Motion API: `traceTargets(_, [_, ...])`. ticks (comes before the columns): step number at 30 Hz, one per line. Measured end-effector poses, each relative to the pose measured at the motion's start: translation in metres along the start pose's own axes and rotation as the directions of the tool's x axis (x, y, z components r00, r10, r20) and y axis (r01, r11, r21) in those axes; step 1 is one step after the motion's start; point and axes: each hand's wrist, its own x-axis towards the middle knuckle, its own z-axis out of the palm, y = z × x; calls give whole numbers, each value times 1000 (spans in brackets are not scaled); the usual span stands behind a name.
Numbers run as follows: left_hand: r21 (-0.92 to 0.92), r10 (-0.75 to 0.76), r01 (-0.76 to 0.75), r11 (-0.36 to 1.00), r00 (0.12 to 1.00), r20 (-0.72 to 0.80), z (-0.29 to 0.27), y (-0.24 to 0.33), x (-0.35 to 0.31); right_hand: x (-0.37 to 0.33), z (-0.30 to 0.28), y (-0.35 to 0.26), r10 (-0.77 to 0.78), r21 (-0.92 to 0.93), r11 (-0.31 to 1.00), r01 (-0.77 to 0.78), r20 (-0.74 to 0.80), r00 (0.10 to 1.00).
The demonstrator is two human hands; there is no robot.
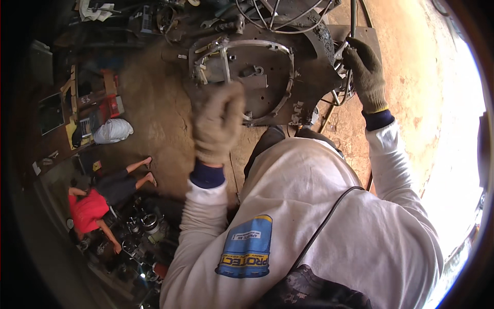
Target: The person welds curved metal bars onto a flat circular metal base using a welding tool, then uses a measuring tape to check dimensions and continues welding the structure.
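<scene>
My left hand (218, 123), in a tan knit glove, is smeared by motion above the near left edge of a dark metal work plate (311, 77). Its fingers look bent, but I cannot tell whether they hold anything. A rounded metal ring frame (293, 67) with a straight crossbar (226, 66) lies on the plate just beyond it. Inside the ring are a small hook-shaped metal piece (257, 70) and a flat bar (254, 81). At the plate's right side, my gloved right hand (367, 74) has its fingers closed around an upright metal rod (353, 18), among bent rods.
A round wire frame (280, 20) sits at the far edge, beside hand tools (211, 22). On the left are a white sack (113, 131) and a red box (109, 108). A person in a red shirt (90, 210) is by machine parts (150, 222), lower left.
</scene>
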Motion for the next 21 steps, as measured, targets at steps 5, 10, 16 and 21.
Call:
traceTargets(5, [255,104,-132,958,987,123,-29,-91,109,-18,9,-5,5,-7,1000,-6,-102,995])
traceTargets(10, [451,40,-349,821,824,565,6,-187,198,-44,15,-3,20,-151,988,-44,-161,987])
traceTargets(16, [427,-73,-381,820,670,739,31,-190,231,-91,17,13,102,-109,984,-138,-284,953])
traceTargets(21, [426,-64,-472,772,609,791,32,-191,222,-108,30,20,119,-85,984,-155,-333,935])
